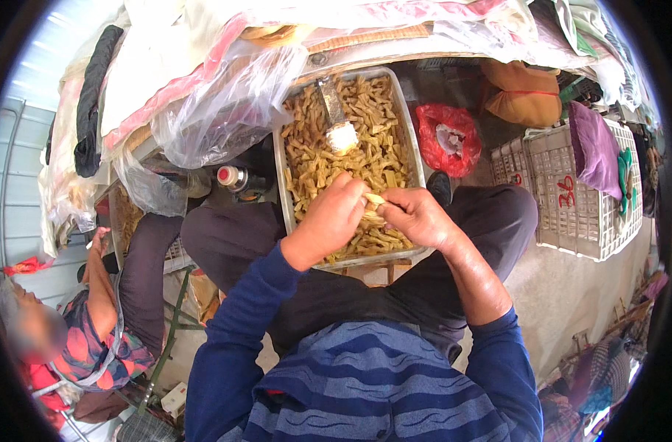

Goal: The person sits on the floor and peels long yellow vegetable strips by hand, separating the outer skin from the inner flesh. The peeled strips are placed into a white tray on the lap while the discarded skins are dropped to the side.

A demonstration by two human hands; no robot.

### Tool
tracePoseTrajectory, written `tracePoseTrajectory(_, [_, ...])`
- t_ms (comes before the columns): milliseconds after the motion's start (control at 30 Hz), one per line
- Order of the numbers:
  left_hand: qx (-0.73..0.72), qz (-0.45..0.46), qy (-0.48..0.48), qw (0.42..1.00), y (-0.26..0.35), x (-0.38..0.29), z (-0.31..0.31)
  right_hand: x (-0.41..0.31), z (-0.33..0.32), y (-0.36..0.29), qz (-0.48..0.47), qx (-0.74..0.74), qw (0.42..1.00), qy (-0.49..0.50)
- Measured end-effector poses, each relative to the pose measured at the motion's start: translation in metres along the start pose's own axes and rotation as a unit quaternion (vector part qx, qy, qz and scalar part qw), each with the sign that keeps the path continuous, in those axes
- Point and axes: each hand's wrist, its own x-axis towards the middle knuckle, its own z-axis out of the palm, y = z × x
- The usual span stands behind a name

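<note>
Both my hands meet over the near part of a grey rectangular tray (pixel 418 160) filled with knotted, yellow-brown strips of food (pixel 369 105). A pale yellow folded strip (pixel 374 199) is pinched between them. My left hand (pixel 331 212) has its fingers curled at the strip's left end, and my right hand (pixel 416 215) grips its right side with thumb and forefinger. Beyond my hands, a metal strip (pixel 330 99) lies on the pile, with a white wrapped end (pixel 342 137) towards me.
A red plastic bag (pixel 449 141) and white plastic crates (pixel 568 193) stand to the right. Left of the tray is a flask (pixel 231 177) with a red-centred lid. Plastic sheeting (pixel 225 105) hangs from the table beyond. A co-worker (pixel 98 331) sits at the left.
</note>
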Motion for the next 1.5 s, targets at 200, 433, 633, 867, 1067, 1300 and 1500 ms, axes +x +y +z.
tracePoseTrajectory(200, [0.020, 0.021, 0.071, 0.997, 0.023, -0.009, 0.011, -0.014, 0.005, 0.007, 0.076, 0.343, 0.935, -0.041])
tracePoseTrajectory(433, [-0.057, -0.049, 0.010, 0.997, 0.024, -0.017, 0.002, 0.001, 0.028, -0.015, 0.100, 0.142, 0.984, 0.041])
tracePoseTrajectory(633, [-0.134, -0.066, 0.002, 0.989, 0.007, -0.005, -0.018, 0.007, 0.024, 0.008, -0.016, 0.100, 0.990, 0.096])
tracePoseTrajectory(867, [-0.243, -0.178, 0.036, 0.953, 0.013, -0.007, -0.067, -0.004, -0.029, 0.004, -0.082, -0.130, 0.975, 0.160])
tracePoseTrajectory(1067, [-0.069, -0.063, 0.154, 0.984, -0.008, 0.056, -0.089, 0.092, -0.053, -0.038, -0.164, -0.344, 0.867, 0.320])
tracePoseTrajectory(1300, [0.130, -0.048, 0.198, 0.970, -0.059, 0.048, -0.057, 0.081, -0.036, 0.001, -0.070, -0.417, 0.873, 0.242])
tracePoseTrajectory(1500, [-0.402, -0.375, -0.144, 0.823, -0.060, -0.002, 0.014, 0.030, -0.003, -0.011, -0.004, 0.093, 0.994, 0.053])
